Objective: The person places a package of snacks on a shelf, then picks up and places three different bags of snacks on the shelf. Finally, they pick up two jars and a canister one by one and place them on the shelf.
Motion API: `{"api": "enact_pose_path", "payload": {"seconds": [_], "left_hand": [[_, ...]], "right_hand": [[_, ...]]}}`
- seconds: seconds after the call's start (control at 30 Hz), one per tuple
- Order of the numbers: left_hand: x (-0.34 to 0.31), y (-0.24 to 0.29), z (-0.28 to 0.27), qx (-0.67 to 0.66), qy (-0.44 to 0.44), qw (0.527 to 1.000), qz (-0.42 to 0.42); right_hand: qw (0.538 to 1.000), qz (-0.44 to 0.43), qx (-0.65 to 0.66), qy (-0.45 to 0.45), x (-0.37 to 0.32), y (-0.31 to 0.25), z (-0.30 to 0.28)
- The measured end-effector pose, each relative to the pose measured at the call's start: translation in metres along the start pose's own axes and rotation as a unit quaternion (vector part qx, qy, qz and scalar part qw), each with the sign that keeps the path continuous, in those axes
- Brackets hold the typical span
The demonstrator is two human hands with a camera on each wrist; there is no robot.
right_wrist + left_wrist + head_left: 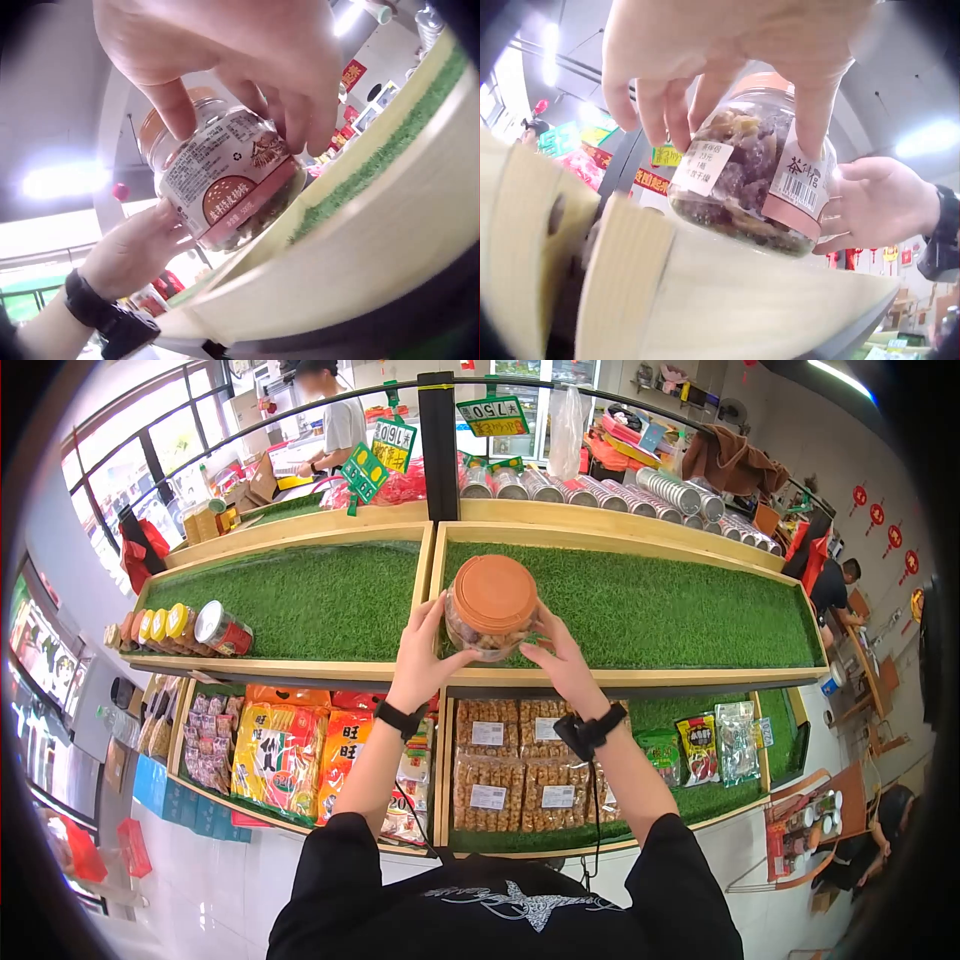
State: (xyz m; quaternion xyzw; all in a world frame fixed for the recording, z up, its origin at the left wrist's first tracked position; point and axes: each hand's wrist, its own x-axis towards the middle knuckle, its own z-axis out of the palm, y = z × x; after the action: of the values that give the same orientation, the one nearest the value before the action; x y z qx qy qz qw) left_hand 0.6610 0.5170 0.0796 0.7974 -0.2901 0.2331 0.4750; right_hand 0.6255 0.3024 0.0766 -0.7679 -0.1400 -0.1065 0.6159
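Between both hands is a clear plastic jar (492, 610) with an orange screw lid and dark dried fruit inside. My left hand (422, 657) grips its left side, thumb toward me. On the right side my right hand (563, 666) holds it the same way. The left wrist view shows a price sticker and barcode label on the jar (742, 169); a printed label covers its other side in the right wrist view (229, 176). The jar is over the front wooden rim (640, 677) of the upper shelf, tilted in both wrist views.
Green turf (640, 605) lines the upper shelf, split by a wooden divider (430, 575). Several lidded jars (180, 622) stand at its left end. Below lie bagged snacks (278, 755) and packed brown blocks (487, 795). Silver-lidded cans (600, 495) line the back; a person (335, 430) stands behind.
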Motion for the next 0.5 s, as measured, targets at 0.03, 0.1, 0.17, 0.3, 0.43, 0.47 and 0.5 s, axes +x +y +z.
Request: {"api": "enact_pose_path", "payload": {"seconds": [0.03,0.1,0.17,0.3,0.43,0.47,0.5], "left_hand": [[-0.001,-0.011,0.002,0.041,-0.015,0.999,-0.013],[-0.005,-0.029,0.010,0.081,-0.029,0.996,-0.025],[-0.019,-0.040,0.019,0.223,-0.050,0.972,-0.049],[-0.027,-0.045,0.024,0.189,-0.011,0.981,-0.034],[-0.023,-0.047,0.024,0.135,-0.029,0.988,-0.071],[-0.018,-0.047,0.020,0.150,-0.046,0.985,-0.077],[-0.014,-0.048,0.016,0.164,-0.064,0.981,-0.083]], "right_hand": [[1.000,0.015,0.008,-0.009,0.006,0.012,0.002],[0.999,0.021,-0.014,-0.025,0.015,0.037,0.004],[0.998,0.029,-0.036,-0.044,0.017,0.054,0.006],[0.989,0.025,-0.145,-0.032,0.011,0.053,0.011],[0.971,0.061,-0.231,-0.015,0.005,0.027,0.021],[0.971,0.061,-0.230,-0.010,0.006,0.032,0.023],[0.980,0.041,-0.193,0.001,0.006,0.035,0.026]]}}
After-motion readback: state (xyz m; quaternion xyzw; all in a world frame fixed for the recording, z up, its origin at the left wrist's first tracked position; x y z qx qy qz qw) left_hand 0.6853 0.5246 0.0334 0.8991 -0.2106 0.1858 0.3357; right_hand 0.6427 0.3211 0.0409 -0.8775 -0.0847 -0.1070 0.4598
